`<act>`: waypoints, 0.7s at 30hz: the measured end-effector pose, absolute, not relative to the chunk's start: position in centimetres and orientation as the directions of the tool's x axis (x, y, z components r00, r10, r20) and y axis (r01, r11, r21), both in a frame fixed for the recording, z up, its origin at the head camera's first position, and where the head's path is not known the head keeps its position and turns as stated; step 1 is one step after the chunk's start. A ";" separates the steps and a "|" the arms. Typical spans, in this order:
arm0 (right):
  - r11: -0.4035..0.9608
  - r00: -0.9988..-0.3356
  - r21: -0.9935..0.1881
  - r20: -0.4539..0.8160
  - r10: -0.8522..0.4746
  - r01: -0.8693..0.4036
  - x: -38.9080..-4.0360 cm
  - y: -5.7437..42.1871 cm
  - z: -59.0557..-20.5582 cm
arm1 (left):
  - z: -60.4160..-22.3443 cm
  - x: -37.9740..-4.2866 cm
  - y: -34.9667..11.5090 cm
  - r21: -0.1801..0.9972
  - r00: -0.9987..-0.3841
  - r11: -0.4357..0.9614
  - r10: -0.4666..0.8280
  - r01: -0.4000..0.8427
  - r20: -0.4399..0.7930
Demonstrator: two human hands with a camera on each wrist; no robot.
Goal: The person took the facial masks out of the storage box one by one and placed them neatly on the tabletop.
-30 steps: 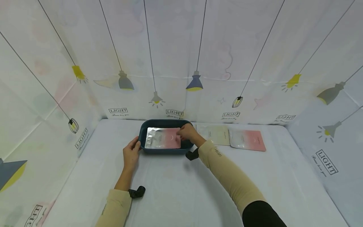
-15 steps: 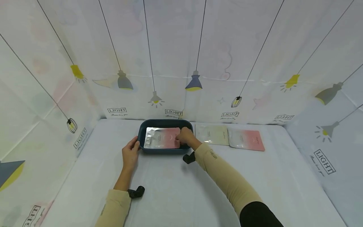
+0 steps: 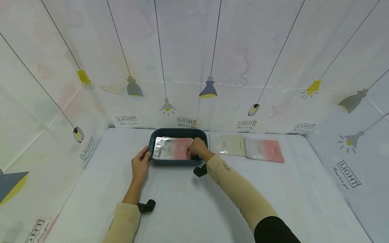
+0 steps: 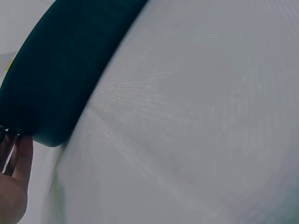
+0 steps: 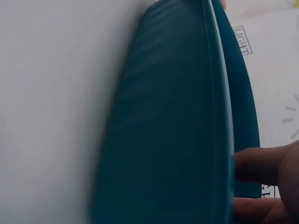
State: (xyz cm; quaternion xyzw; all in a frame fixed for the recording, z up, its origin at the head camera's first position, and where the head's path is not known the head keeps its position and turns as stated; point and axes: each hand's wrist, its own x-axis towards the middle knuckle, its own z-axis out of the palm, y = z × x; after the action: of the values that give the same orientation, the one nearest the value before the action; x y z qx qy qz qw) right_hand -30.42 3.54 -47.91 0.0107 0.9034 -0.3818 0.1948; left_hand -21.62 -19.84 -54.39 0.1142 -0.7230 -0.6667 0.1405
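A dark teal tray [image 3: 178, 162] sits at the back of the table. In it lies a silver-and-pink foil packet [image 3: 173, 148], which looks like a sheet mask packet. My right hand [image 3: 198, 148] reaches over the tray's right part and pinches the packet's right end. In the right wrist view, thumb and finger [image 5: 259, 164] show behind the tray's near wall, and the packet is hidden. My left hand [image 3: 140, 165] rests against the tray's left end from outside. Its fairly straight fingers [image 4: 23, 158] touch the wall in the left wrist view.
Right of the tray, a cream foil packet [image 3: 228, 145] and another silver-and-pink packet [image 3: 265, 150] lie flat side by side. A white cloth covers the table [image 3: 182, 202]. A lamp-printed curtain [image 3: 182, 67] stands close behind the tray.
My right hand and the packet it pinches have shifted slightly left inside the tray. The left hand and the tray have stayed in place.
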 end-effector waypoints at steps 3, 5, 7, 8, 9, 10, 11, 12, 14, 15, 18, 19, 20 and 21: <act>0.655 -0.935 -0.730 -0.340 -0.102 0.194 -30.4 3.6 -48.1 | -53.6 -21.4 -19.8 0.998 -0.939 0.058 -0.342 0.010 0.029; 0.605 -0.940 -0.765 -0.332 -0.076 0.221 -30.4 3.5 -48.3 | -52.9 -21.1 -19.6 0.999 -0.942 0.054 -0.336 0.003 0.021; 0.556 -0.944 -0.794 -0.327 -0.049 0.246 -30.4 3.5 -48.4 | -52.2 -20.8 -19.5 0.998 -0.944 0.062 -0.329 -0.001 0.019; 0.537 -0.945 -0.805 -0.325 -0.040 0.253 -30.3 3.5 -48.5 | -51.9 -20.6 -19.4 0.998 -0.945 0.070 -0.326 -0.003 0.020; 0.524 -0.947 -0.812 -0.319 -0.034 0.255 -30.3 3.4 -48.5 | -51.6 -20.4 -19.3 0.997 -0.946 0.077 -0.324 -0.003 0.022; 0.513 -0.949 -0.820 -0.313 -0.032 0.253 -30.3 3.4 -48.5 | -51.5 -20.3 -19.2 0.997 -0.946 0.080 -0.323 -0.005 0.021; 0.504 -0.951 -0.827 -0.308 -0.035 0.250 -30.2 3.4 -48.5 | -51.4 -20.3 -19.2 0.997 -0.946 0.082 -0.323 -0.005 0.022; 0.499 -0.951 -0.830 -0.307 -0.035 0.249 -30.3 3.3 -48.5 | -51.3 -20.2 -19.2 0.997 -0.946 0.083 -0.322 -0.004 0.023; 0.470 -0.951 -0.847 -0.306 -0.047 0.249 -30.2 3.3 -48.4 | -52.2 -20.6 -19.4 0.996 -0.943 0.090 -0.332 0.008 0.038; 0.451 -0.950 -0.855 -0.309 -0.050 0.255 -30.2 3.2 -48.4 | -52.6 -20.8 -19.5 0.995 -0.941 0.097 -0.334 0.014 0.046; 0.392 -0.947 -0.878 -0.318 -0.051 0.274 -30.2 3.1 -48.3 | -52.8 -21.0 -19.6 0.996 -0.941 0.086 -0.337 0.012 0.040; 0.370 -0.947 -0.887 -0.317 -0.053 0.276 -30.1 3.1 -48.3 | -52.9 -21.0 -19.6 0.997 -0.941 0.083 -0.337 0.010 0.038; 0.356 -0.948 -0.893 -0.314 -0.050 0.276 -30.1 3.1 -48.4 | -52.5 -20.8 -19.5 0.997 -0.942 0.074 -0.334 0.004 0.029; 0.342 -0.949 -0.898 -0.312 -0.050 0.277 -30.1 3.1 -48.4 | -52.2 -20.7 -19.4 0.998 -0.945 0.063 -0.328 0.000 0.021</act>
State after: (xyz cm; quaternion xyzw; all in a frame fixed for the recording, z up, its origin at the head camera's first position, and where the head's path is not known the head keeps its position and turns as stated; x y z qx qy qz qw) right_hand -30.09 3.12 -48.36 0.0705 0.8065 -0.5691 0.1437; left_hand -20.69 -19.41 -52.15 0.1140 -0.7190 -0.6748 0.1213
